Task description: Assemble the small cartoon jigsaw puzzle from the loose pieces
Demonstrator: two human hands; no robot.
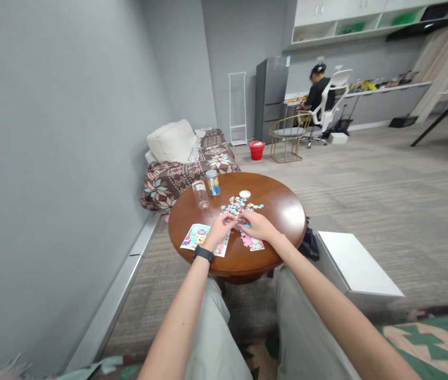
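Note:
My left hand [220, 228], with a black band on its wrist, and my right hand [258, 226] meet over the round table. Both are closed, their fingertips pinching a small thin puzzle piece [238, 219] seen edge-on. Just beyond them lies a pile of loose jigsaw pieces [236, 205]. A partly joined section of puzzle [252, 242], pink and pale, lies under and in front of my right hand. Beneath my left wrist is a printed picture sheet [194, 237] with a yellow cartoon figure, partly covered by that hand.
On the brown table [279, 198] stand a clear glass [200, 195], a colourful can [213, 183] and a round white lid [245, 194]. A white box [358, 264] stands at right. A person [319, 94] sits at a far counter, beyond a red bucket [256, 151].

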